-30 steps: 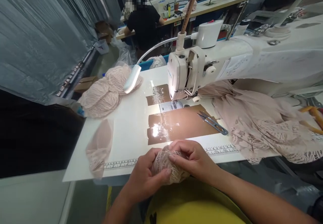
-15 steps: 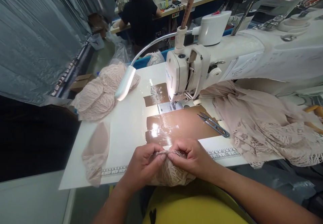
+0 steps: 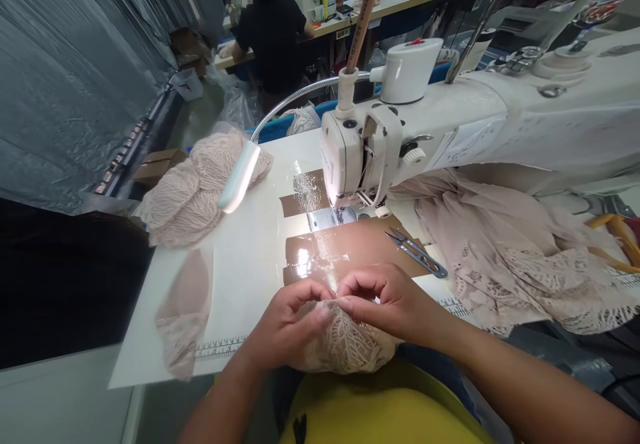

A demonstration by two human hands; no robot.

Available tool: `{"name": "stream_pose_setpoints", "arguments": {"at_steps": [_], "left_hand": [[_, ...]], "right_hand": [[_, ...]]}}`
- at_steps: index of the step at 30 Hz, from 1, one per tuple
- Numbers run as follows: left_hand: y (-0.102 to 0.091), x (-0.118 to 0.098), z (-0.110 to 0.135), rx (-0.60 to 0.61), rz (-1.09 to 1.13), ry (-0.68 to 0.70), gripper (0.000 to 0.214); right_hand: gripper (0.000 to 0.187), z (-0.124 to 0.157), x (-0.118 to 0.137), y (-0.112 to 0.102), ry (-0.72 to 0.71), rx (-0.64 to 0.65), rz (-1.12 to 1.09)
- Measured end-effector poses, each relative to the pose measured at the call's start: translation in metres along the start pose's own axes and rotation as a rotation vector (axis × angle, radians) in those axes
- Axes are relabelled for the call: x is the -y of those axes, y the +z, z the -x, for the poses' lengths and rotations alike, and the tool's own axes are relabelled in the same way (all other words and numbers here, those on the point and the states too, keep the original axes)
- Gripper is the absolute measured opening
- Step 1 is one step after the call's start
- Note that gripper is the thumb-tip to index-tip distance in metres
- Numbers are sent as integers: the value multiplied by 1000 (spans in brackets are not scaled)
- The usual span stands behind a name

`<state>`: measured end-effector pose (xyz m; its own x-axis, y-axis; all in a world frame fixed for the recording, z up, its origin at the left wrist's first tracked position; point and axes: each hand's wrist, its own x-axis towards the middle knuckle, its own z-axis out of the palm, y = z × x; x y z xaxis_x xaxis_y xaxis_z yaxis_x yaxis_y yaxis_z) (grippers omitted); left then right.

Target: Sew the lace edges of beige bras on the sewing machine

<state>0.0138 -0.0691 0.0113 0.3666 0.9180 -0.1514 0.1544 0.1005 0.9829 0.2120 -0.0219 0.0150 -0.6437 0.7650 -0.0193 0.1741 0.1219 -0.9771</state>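
Note:
A small beige lace piece (image 3: 350, 349) is held at the near edge of the white sewing table (image 3: 250, 257). My left hand (image 3: 287, 324) pinches its top edge from the left, fingers closed on the lace. My right hand (image 3: 385, 301) pinches the same edge from the right, thumb and forefinger pressed together. Both hands sit just in front of brown taped patches (image 3: 345, 247) below the needle of the white sewing machine (image 3: 360, 147).
Thread snips (image 3: 415, 254) lie right of the patches. A heap of beige lace fabric (image 3: 520, 257) spreads at the right. Stacked lace cups (image 3: 195, 187) and a sheer cup (image 3: 185, 307) lie at the left. A gooseneck lamp (image 3: 237, 177) hangs over the table. Another person (image 3: 273, 31) works behind.
Both hands have lifted the lace piece slightly onto the table edge and shifted their pinch along its top edge; the view has tilted a little.

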Motion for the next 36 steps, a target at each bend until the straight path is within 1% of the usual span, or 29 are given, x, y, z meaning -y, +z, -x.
{"name": "stream_pose_setpoints", "arguments": {"at_steps": [3, 6, 8, 10, 12, 14, 16, 17, 18, 19, 20, 21, 22, 23, 24, 25, 26, 27, 28, 30, 31, 33, 35, 36], "left_hand": [[-1, -1, -3, 12, 91, 1, 24], [6, 5, -8, -36, 202, -22, 23], [12, 11, -13, -93, 318, -78, 25], [16, 15, -17, -148, 473, -162, 28], [13, 14, -17, -218, 615, -227, 31], [-2, 7, -11, -335, 669, -233, 31], [-24, -5, -2, -530, 571, -173, 28], [-36, -12, 2, -653, 455, -125, 26], [-47, -18, 5, -797, 298, -69, 25], [-55, -24, 4, -910, 104, -20, 24], [-59, -27, 0, -967, -107, 28, 23], [-60, -29, -7, -958, -318, 83, 20], [-56, -29, -19, -895, -516, 138, 18], [-48, -26, -33, -767, -686, 190, 17], [-38, -21, -49, -654, -815, 272, 18], [-25, -14, -65, -587, -930, 297, 21], [-12, -7, -79, -477, -1021, 286, 24], [2, 1, -91, -391, -1071, 265, 26], [14, 7, -99, -364, -1082, 267, 27], [33, 16, -105, -313, -1100, 275, 23], [37, 16, -103, -294, -1121, 273, 21], [36, 12, -95, -237, -1177, 237, 20], [26, 4, -87, -161, -1157, 182, 27], [19, 1, -84, -123, -1098, 172, 30]], "right_hand": [[20, 1, 5, -4, 18, -3, -61], [21, -2, 4, -6, 47, 5, -137], [23, -6, 1, -6, 67, 10, -185], [24, -11, -5, -7, 88, 16, -221], [24, -15, -11, -11, 103, 9, -258], [22, -16, -16, -20, 101, -34, -257], [20, -14, -18, -34, 85, -118, -184], [19, -12, -18, -41, 80, -165, -126], [17, -10, -18, -48, 80, -210, -65], [16, -8, -17, -54, 83, -253, -9], [16, -7, -16, -59, 89, -286, 43], [15, -7, -14, -63, 91, -306, 99], [15, -8, -12, -66, 86, -309, 160], [16, -10, -10, -67, 74, -298, 228], [17, -13, -9, -68, 53, -283, 295], [18, -17, -8, -67, 28, -261, 358], [19, -21, -8, -66, 6, -241, 415], [21, -25, -9, -64, -11, -228, 466], [23, -28, -11, -62, -21, -215, 514], [26, -34, -19, -56, -26, -180, 606], [27, -36, -24, -52, -31, -160, 652], [26, -37, -35, -44, -54, -121, 767], [22, -37, -44, -38, -76, -97, 917], [20, -37, -47, -35, -87, -91, 992]]}}
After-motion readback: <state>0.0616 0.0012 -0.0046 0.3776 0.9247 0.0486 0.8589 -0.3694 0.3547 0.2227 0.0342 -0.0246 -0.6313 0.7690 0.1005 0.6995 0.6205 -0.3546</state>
